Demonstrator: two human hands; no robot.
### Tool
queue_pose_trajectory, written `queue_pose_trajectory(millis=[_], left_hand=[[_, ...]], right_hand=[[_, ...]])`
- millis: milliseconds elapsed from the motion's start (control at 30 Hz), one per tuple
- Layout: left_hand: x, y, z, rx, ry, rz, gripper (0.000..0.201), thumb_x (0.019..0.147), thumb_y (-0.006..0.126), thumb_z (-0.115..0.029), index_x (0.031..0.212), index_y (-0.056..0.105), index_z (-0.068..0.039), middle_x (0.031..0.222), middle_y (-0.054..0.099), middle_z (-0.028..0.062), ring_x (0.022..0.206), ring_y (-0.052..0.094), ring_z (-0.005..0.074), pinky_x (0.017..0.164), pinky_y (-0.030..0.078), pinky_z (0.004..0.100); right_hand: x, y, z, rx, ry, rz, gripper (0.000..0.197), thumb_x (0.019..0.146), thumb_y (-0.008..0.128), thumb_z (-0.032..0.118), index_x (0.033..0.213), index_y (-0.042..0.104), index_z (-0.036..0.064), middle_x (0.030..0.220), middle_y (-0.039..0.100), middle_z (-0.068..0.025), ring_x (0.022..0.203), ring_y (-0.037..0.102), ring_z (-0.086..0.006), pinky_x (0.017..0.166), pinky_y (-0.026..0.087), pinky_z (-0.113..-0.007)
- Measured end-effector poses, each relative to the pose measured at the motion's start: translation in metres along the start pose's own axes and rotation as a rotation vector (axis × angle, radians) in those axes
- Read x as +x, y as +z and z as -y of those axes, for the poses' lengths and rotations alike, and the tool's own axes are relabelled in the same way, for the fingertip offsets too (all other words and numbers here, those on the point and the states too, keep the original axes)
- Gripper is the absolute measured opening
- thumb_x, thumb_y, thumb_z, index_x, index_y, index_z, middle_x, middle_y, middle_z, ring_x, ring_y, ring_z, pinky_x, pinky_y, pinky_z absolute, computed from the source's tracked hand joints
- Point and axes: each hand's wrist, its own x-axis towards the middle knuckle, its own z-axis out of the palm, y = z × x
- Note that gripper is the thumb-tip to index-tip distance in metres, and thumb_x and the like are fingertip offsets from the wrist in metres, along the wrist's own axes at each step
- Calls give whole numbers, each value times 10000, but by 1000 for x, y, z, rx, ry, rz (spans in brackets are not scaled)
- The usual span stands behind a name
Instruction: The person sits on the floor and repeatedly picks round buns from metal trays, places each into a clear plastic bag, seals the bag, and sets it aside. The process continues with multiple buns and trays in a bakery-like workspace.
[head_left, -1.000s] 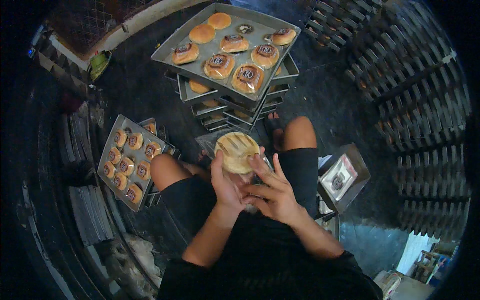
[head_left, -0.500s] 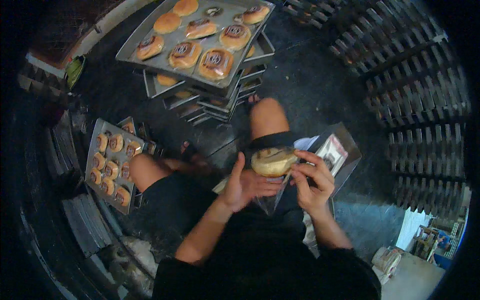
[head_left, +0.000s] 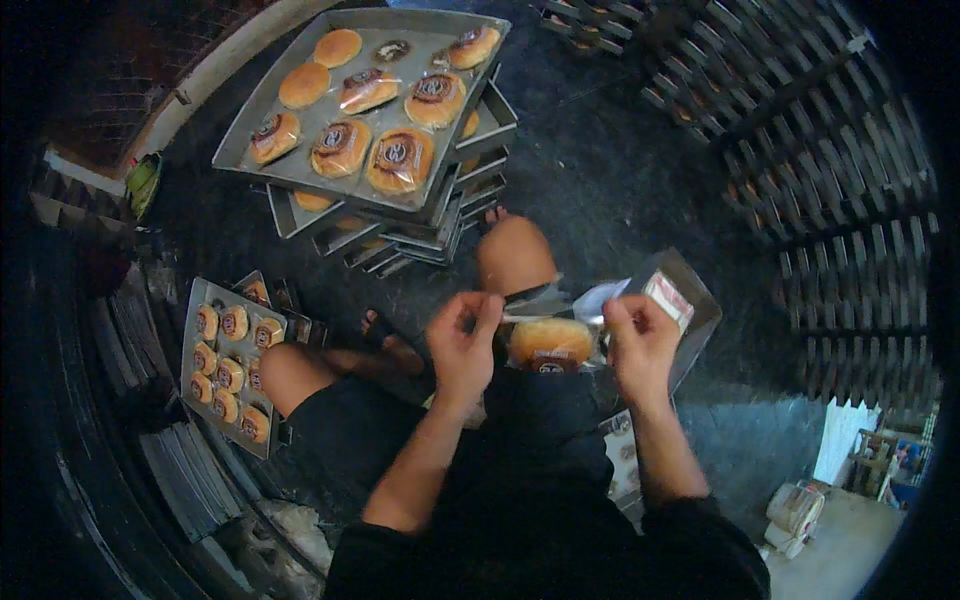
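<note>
A golden round bun (head_left: 553, 338) with a dark print hangs in a clear plastic bag (head_left: 537, 306) above my lap. My left hand (head_left: 464, 338) pinches the upper left corner of the bag between thumb and fingers. On the other side, my right hand (head_left: 643, 345) is closed on the bag's right corner, so the bag's mouth is stretched between the two hands. Just beyond my right hand, a box (head_left: 700, 308) holds a pile of printed clear bags (head_left: 668, 296).
Ahead, a metal tray (head_left: 230, 150) of wrapped and bare buns tops a stack of trays. A second tray (head_left: 196, 330) of wrapped buns lies beside my left knee. Dark slatted racks (head_left: 840, 180) stand along the right. A white machine-like object (head_left: 795, 515) sits at lower right.
My left hand has gone from lying open beneath the bun to pinching the bag's left corner. The bun has turned, showing its print nearer me, and my right hand has shifted slightly.
</note>
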Motion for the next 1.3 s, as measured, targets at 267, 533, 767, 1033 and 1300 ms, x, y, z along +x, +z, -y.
queue_pose_trajectory(millis=[267, 533, 767, 1033, 1300], left_hand=[[-73, -13, 51, 178, -31, 71, 173, 994, 771, -148, 943, 688, -6, 745, 665, 0, 742, 605, 72, 716, 472, 252], [-30, -18, -3, -505, -66, -142, 345, 1047, 690, -227, 1309, 600, -21, 1207, 665, 88, 1054, 643, 143, 900, 515, 300], [-26, -86, -17, -217, -58, -183, 310, 1073, 597, -220, 1335, 573, -57, 1337, 623, 112, 1151, 631, 213, 954, 530, 375], [-71, -120, 49, -47, -163, -198, 248, 1023, 694, -144, 1239, 651, -29, 1199, 667, 66, 1076, 648, 178, 928, 524, 330], [-47, -83, 33, 13, -281, -16, 228, 1029, 675, -115, 1244, 649, -43, 1188, 682, 56, 1105, 660, 175, 961, 540, 343]], right_hand=[[-88, -16, -78, -73, 284, -105, 144, 1024, 703, 144, 987, 635, 23, 730, 633, -41, 495, 557, -107, 459, 439, -228], [-52, 75, -26, 444, -411, 286, 535, 888, 784, 5, 1367, 552, -46, 1450, 561, -246, 1406, 535, -326, 1156, 432, -421], [151, 215, 137, -509, -1314, 155, 759, 740, 810, 48, 1444, 527, 26, 1467, 514, -289, 1349, 525, -477, 1169, 432, -518], [77, 66, -29, -446, -1021, 28, 324, 790, 781, 89, 1110, 735, 66, 1219, 720, -146, 1206, 642, -355, 1036, 462, -507], [109, -150, -303, -1111, -394, -362, 272, 895, 672, 60, 1147, 692, -42, 1161, 688, -204, 1115, 625, -429, 989, 486, -494]])
